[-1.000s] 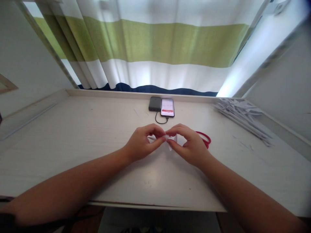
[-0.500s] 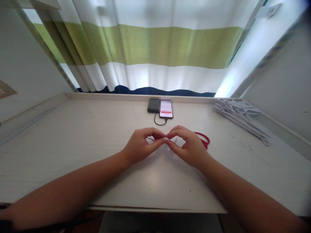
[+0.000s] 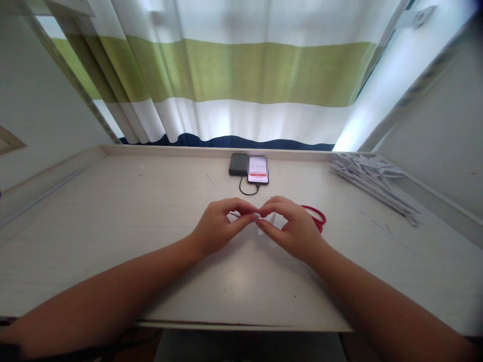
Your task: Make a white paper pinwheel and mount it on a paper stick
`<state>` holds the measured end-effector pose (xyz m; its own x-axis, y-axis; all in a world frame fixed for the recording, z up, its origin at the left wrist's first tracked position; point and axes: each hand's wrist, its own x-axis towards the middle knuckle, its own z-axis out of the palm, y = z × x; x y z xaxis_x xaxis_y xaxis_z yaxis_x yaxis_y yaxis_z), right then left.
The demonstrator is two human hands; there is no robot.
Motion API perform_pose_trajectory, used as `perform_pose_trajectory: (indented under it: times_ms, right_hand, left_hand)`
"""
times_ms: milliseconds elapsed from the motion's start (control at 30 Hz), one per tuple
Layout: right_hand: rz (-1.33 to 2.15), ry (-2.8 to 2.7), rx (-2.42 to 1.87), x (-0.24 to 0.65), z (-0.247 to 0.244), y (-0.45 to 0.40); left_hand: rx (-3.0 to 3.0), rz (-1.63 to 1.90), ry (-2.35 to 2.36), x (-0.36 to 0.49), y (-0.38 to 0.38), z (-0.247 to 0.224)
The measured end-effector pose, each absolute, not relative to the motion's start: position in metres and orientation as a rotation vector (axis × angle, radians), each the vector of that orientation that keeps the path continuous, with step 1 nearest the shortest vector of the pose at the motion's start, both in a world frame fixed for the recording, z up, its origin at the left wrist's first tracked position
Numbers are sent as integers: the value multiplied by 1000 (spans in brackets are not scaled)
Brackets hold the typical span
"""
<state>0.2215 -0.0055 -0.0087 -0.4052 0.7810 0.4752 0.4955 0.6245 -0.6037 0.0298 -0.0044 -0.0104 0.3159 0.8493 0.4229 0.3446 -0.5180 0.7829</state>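
Note:
Both hands meet above the pale table, thumbs and fingertips pinched on a small piece of white paper [image 3: 272, 219]. My left hand [image 3: 222, 225] grips its left part, and my right hand [image 3: 292, 226] grips it from the right. Fingers hide much of the paper, so its folded shape cannot be made out. Partly behind my right hand lie the red handles of what look like scissors [image 3: 319, 216]; the rest of them is hidden.
A black power bank [image 3: 238, 165] is joined by a short cable to a lit phone [image 3: 258, 171] at the table's back edge. Folded white paper strips [image 3: 373, 186] are piled at the back right. Behind the table [image 3: 94, 211] hangs a striped curtain [image 3: 226, 70].
The fingertips have shifted very slightly on the paper. Otherwise both hands keep the same place and pinch.

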Motion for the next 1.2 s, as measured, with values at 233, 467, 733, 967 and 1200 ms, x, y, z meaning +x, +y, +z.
perform_pose_trajectory:
  times_ms: [233,467,733,967,1200]
  right_hand:
    - [449,-2073,-987,221,-11,-6]
    - [380,-2095,-999,222,-10,-7]
    - [326,-2124,-992,221,-10,-6]
    - [347,-2152,-1012,222,-8,-6]
    - [353,-2125,-1081,221,-9,-6]
  left_hand:
    - [1835,1081,996,30,1,-16]
    - [1820,1064,973,31,2,-19]
    - [1908,1028,1027,31,-2,-15]
    - [2000,1025,1057,32,-4,-12]
    - [2054,1031,1071,32,-5,-10]
